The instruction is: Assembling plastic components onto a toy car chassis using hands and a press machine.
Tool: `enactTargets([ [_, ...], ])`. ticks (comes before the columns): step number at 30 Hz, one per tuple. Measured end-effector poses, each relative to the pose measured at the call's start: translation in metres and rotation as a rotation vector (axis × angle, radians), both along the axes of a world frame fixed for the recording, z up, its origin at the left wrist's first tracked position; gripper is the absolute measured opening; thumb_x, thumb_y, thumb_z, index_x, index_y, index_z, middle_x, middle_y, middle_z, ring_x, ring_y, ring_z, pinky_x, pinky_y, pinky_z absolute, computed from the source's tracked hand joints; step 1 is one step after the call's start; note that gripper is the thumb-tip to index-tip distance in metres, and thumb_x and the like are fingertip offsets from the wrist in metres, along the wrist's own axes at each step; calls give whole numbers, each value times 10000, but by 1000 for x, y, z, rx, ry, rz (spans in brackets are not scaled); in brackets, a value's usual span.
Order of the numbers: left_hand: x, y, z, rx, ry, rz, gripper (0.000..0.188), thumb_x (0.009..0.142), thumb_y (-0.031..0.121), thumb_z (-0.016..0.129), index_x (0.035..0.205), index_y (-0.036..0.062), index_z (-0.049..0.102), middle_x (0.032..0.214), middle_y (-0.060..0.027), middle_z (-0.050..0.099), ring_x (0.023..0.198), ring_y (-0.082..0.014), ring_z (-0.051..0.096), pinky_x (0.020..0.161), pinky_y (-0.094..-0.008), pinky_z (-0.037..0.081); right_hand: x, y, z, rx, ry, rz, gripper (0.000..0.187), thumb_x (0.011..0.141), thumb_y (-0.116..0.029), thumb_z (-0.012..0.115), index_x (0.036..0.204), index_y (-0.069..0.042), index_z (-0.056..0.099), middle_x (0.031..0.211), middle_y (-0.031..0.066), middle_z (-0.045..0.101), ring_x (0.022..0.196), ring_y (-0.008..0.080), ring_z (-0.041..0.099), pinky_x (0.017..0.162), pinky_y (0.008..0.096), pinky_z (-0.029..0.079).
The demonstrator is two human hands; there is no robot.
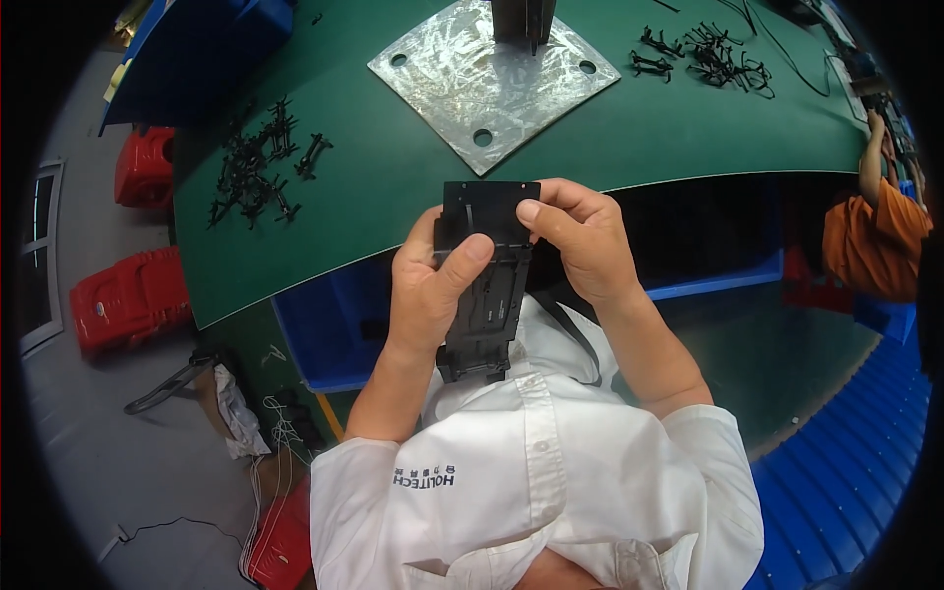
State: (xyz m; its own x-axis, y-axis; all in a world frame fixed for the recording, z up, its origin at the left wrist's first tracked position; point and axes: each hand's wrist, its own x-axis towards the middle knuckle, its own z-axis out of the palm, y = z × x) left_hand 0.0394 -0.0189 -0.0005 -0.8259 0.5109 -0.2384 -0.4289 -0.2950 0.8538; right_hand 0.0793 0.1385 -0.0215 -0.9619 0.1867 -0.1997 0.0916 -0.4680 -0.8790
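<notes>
While both hands hold it, the long flat black plastic frame (484, 285) hangs just off the near edge of the green table (393, 177). The left hand (425, 290) grips its left side. The right hand (580, 241) pinches its top right corner.

White short-sleeved buttoned shirt (536, 462), bare forearms

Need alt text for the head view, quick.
Both hands, left hand and right hand, hold a flat black plastic frame upright above a green table. Small black clips lie in piles on the table beside a square metal plate.
</notes>
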Motion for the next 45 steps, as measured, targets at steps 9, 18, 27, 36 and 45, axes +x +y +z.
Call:
enactTargets([
  [9,5,5,1,-39,104,120,389,790,53,656,1133,-13,485,1031,-84,574,902,-110,555,807,-242,456,0,-1,-1,-278,-94,8,113,819,-50,561,904,19,585,765,28,593,669,55,534,613,186,444],
  [18,11,5,-4,-102,269,139,390,769,6,669,1121,-31,504,1029,-60,571,909,-105,542,815,-234,440,0,-1,1,-346,-97,30,83,821,-56,564,885,-4,558,792,44,593,656,80,556,590,214,475],
  [27,11,5,-4,-125,343,132,380,774,13,668,1116,-32,509,1014,-62,575,903,-101,543,810,-235,439,6,0,-3,-365,-67,4,94,809,-33,573,892,11,577,802,43,589,690,90,575,592,235,516],
  [36,10,3,-3,-67,199,113,364,788,7,648,1118,-37,501,1012,-77,577,904,-110,547,811,-242,444,7,0,1,-364,-117,12,79,806,-37,570,876,0,572,797,36,589,683,81,572,578,222,507],
  [45,6,3,-4,-45,93,114,327,794,27,618,1093,-26,495,1000,-87,572,896,-112,542,807,-246,446,7,0,-2,-388,-106,46,89,823,-54,551,896,-5,558,815,42,592,704,90,582,615,251,527],
])
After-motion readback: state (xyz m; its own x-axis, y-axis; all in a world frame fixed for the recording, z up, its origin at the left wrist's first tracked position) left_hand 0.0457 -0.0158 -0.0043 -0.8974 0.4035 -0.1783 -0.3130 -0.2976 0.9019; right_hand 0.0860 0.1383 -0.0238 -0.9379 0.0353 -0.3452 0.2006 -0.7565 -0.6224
